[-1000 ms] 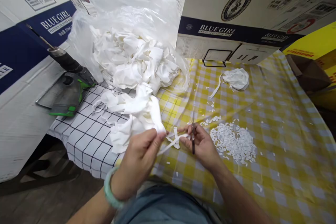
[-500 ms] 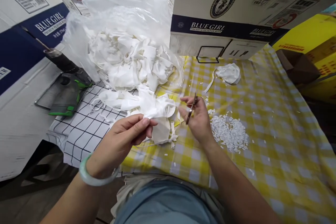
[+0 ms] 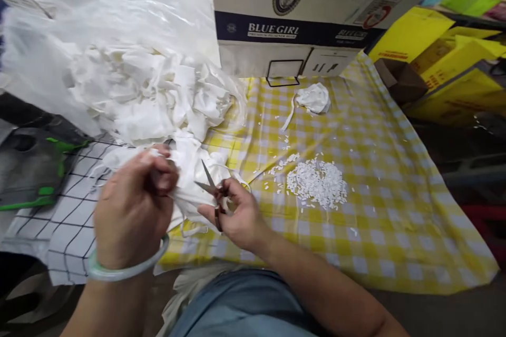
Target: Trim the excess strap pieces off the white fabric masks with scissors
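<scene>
My right hand (image 3: 237, 216) holds a pair of small scissors (image 3: 208, 179) by the handles, the blades spread and pointing up and to the left. Left of it, my left hand (image 3: 136, 197), with a pale green bangle (image 3: 126, 268) on the wrist, is closed and slightly blurred. A white cloth piece (image 3: 190, 202) with thin straps stretches from its fingers towards the scissors; the exact grip is hidden. Just beyond both hands lies a big heap of white cloth pieces (image 3: 158, 95), partly inside a clear plastic bag (image 3: 130, 5).
Small white snippets (image 3: 318, 183) lie piled on the yellow checked tablecloth (image 3: 379, 221). Behind them are a crumpled white cloth piece (image 3: 314, 98) and a black wire stand (image 3: 282, 81). A large carton (image 3: 253, 52) stands at the back, a green-and-grey power tool (image 3: 29, 168) at left.
The view has swung to the right. My right hand has turned the scissors, now spread, towards the left hand. My left hand has lifted and rolled, its fingers pulling the cloth leftwards.
</scene>
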Tool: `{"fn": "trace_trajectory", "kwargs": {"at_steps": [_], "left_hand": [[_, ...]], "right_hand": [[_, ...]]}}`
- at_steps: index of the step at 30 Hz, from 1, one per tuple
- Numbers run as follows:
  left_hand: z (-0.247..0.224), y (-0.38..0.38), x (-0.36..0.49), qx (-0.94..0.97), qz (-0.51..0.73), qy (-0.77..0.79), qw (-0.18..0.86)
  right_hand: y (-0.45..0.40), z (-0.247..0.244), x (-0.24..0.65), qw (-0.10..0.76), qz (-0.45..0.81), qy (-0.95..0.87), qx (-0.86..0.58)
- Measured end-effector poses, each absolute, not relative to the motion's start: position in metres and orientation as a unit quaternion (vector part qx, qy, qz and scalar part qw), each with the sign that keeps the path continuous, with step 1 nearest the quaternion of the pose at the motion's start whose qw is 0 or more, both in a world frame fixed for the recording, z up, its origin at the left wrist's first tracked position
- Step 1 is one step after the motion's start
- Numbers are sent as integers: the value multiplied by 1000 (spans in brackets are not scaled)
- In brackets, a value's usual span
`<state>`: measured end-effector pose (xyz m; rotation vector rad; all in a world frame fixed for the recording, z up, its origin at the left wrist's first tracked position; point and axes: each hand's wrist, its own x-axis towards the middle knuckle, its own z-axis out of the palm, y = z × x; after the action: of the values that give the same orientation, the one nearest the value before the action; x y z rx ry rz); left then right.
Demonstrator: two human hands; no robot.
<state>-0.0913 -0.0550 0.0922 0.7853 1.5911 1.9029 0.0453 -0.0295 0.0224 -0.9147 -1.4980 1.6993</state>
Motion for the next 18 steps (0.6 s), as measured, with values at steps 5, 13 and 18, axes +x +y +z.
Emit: {"fn": "trace_trajectory", "kwargs": {"at_steps": [5, 13, 18], "left_hand": [[57, -47, -54, 403, 607, 580, 364], [7, -52, 11, 421, 493, 507, 568], [8, -53, 12, 435, 482, 507, 567]], "right_hand": [[-11, 26, 144, 280, 380, -765, -438], [-25, 15, 195, 150, 403, -747, -506], [-21, 14, 195, 149, 422, -745, -495]]}}
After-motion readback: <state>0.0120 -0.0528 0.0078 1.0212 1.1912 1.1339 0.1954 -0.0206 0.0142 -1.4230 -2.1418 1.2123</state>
